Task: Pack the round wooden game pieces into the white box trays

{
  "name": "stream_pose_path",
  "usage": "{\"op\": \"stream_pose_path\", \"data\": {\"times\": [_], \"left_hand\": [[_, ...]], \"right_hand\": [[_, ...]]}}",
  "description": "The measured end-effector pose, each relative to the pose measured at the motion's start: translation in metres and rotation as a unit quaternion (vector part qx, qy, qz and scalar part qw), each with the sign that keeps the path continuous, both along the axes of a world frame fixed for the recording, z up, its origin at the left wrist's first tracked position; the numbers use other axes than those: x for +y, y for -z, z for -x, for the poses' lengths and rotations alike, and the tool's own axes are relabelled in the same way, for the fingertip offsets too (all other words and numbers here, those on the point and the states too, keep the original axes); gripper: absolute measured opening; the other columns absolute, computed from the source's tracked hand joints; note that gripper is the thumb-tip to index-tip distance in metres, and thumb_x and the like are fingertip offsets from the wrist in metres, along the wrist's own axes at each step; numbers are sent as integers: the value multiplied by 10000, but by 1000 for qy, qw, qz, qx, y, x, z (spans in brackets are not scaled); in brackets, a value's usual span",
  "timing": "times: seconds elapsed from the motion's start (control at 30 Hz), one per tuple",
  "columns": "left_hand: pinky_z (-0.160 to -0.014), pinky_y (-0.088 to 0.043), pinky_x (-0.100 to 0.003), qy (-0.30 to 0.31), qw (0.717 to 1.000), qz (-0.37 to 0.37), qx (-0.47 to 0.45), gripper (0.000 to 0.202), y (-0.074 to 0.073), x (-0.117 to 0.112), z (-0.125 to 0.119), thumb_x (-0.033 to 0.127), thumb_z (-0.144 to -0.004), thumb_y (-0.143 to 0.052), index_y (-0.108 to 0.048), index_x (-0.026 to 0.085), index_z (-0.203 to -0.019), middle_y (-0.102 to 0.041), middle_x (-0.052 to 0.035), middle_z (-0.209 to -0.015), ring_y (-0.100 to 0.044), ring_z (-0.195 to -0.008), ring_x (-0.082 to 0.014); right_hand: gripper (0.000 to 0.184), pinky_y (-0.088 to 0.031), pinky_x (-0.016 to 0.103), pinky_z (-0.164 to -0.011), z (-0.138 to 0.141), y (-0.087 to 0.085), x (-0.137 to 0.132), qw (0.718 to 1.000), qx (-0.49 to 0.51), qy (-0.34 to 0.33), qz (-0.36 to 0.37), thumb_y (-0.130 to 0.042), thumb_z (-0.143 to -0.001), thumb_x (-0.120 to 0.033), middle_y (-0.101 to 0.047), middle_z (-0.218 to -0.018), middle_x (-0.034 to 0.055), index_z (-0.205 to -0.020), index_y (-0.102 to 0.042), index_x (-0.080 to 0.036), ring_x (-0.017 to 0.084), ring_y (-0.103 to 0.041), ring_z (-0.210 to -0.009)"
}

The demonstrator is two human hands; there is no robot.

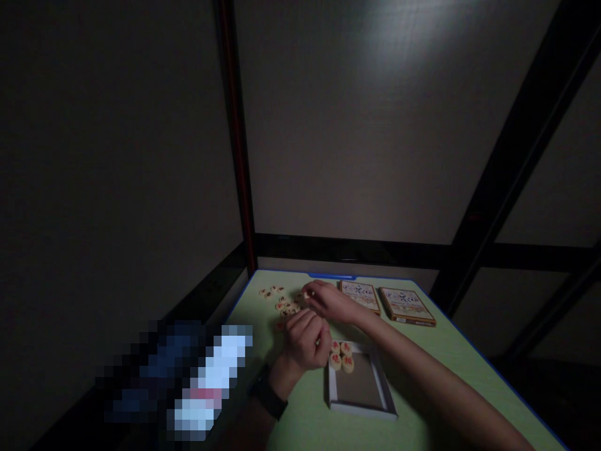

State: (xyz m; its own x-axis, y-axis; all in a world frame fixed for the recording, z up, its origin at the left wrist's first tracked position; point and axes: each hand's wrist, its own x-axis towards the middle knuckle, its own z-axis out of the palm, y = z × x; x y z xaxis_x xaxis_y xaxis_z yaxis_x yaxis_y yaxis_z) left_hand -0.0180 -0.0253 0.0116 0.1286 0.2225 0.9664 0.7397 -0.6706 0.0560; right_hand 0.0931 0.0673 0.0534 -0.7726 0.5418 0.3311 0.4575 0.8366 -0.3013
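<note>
A patch [209, 379] at seven o'clock is pixelated; the left grip [307, 338] hides its palm; the tabletop [300, 416] is cropped at six o'clock

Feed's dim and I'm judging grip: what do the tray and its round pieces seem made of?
Round pieces: wood or wood-toned plastic, can't tell which; pale tan, smooth-looking, with red characters on top. Tray: probably cardboard, with thin whitish walls and matte brown floor.

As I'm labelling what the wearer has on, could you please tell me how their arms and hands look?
Both the left hand and right hand are ungloved. A broad, dark band circles the left wrist, possibly a watch. The right wrist is unadorned, its forearm showing no sleeve.
</note>
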Motion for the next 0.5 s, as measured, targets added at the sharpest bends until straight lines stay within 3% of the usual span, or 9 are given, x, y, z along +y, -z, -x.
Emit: {"op": "stream_pose_path", "data": {"times": [0.13, 0.23, 0.37, 0.5], "left_hand": [[-538, -284, -297, -11, 994, 96, -51, 333, 1, 3, 2, 133, -891, -405, -342, 227, -577, -454, 15, -506, -443, -497, -126], [-537, -288, -280, -13, 980, 181, -79, 341, 5, 5, 3, 169, -898, -398, -343, 220, -565, -477, 15, -504, -464, -501, -120], [-556, -286, -279, -14, 957, 279, -75, 341, 11, 9, 2, 221, -895, -389, -349, 213, -556, -490, 15, -507, -474, -517, -122], [-571, -286, -280, -15, 929, 366, -44, 350, 14, 11, 1, 254, -896, -386, -377, 207, -550, -501, 11, -523, -490, -543, -128]], "right_hand": [[142, -450, 263, -723, -56, -5, -30, 998, 40, 7, 38, -574, -865, -142, -678, -853, 46, -971, -669, -156, 164, -602, -762], [90, -457, 247, -695, -81, -2, -64, 997, 41, -14, 62, -589, -897, -192, -663, -828, 32, -925, -675, -182, 153, -599, -743], [153, -496, 257, -800, -90, 13, -101, 996, 2, -58, 74, -533, -962, -199, -675, -995, 77, -1025, -672, -202, 169, -642, -894], [200, -509, 309, -870, -87, 31, -111, 994, -55, -88, 20, -503, -972, -195, -677, -1099, 112, -1097, -658, -196, 210, -649, -1006]]}}
